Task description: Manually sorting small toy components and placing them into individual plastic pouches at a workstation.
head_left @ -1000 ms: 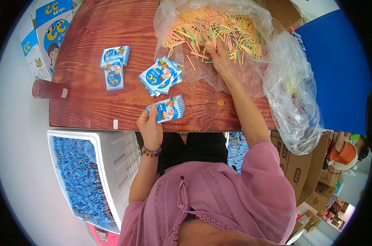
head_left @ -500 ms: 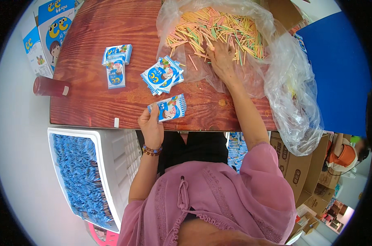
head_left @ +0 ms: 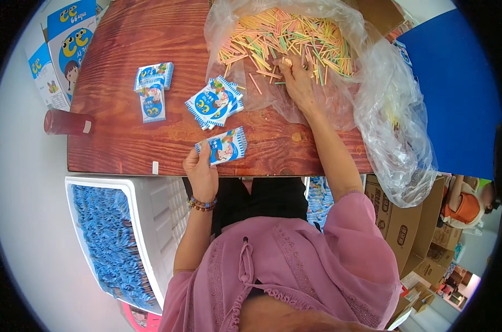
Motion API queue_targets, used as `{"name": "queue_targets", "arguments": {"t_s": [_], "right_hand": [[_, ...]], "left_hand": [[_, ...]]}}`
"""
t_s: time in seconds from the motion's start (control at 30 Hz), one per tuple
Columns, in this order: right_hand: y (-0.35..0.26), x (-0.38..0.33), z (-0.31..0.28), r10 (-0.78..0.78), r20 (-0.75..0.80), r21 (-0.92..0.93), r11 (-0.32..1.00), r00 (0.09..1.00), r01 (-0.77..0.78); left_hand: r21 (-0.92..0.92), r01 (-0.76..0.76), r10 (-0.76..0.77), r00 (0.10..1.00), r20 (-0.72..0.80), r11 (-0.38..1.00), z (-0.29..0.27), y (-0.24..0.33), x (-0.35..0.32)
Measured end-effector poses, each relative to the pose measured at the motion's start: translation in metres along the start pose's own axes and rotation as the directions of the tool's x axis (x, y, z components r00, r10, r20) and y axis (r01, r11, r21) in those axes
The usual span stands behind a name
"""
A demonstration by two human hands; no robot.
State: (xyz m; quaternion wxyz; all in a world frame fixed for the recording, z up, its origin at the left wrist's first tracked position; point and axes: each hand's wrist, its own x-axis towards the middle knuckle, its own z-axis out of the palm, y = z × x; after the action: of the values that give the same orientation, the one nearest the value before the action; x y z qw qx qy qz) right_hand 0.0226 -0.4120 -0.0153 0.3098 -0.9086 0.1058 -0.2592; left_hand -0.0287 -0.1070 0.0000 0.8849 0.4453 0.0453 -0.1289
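Note:
My left hand, with a beaded bracelet at its wrist, pinches a small blue-and-white packet by its left end, over the table's near edge. My right hand reaches to the near side of a heap of thin pastel sticks. Its fingers are curled down at the sticks, and what is between them is hidden. The heap of pink, yellow and green sticks lies on a clear plastic bag. Beyond my left hand lies an overlapping pile of similar packets.
More packets lie farther left on the wooden table, near a reddish jar. A white foam box full of blue packets stands below left. Printed cartons are at far left; brown boxes stand at right.
The view has shifted slightly. My right hand's fingers have drawn in more at the edge of the stick heap. My left hand still holds the packet in nearly the same place.

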Motion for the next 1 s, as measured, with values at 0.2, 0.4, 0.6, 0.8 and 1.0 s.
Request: {"name": "queue_targets", "arguments": {"t_s": [0.2,0.4,0.6,0.8,1.0], "right_hand": [[-0.003,-0.004,-0.004,-0.065,-0.004,-0.130,0.989,0.998,0.063],[-0.064,-0.004,-0.029,0.307,0.093,0.668,0.686,0.947,-0.288],[-0.138,-0.024,-0.016,0.224,0.028,0.998,-0.059,0.974,-0.016],[-0.194,-0.042,-0.006,0.195,-0.020,0.997,-0.071,0.981,0.035],[-0.215,-0.049,0.011,0.293,-0.040,0.996,-0.064,0.955,0.061]], "left_hand": [[-0.024,-0.007,0.007,1.000,0.008,1.000,0.003,0.000,0.000],[-0.044,0.050,-0.053,0.996,-0.069,0.998,0.013,0.013,0.002],[-0.175,0.009,-0.014,0.999,-0.031,0.985,0.045,0.009,0.023],[-0.161,-0.062,0.050,0.996,-0.078,0.985,0.055,0.007,0.025],[-0.188,-0.117,0.097,0.989,-0.112,0.975,0.049,0.004,0.026]]}}
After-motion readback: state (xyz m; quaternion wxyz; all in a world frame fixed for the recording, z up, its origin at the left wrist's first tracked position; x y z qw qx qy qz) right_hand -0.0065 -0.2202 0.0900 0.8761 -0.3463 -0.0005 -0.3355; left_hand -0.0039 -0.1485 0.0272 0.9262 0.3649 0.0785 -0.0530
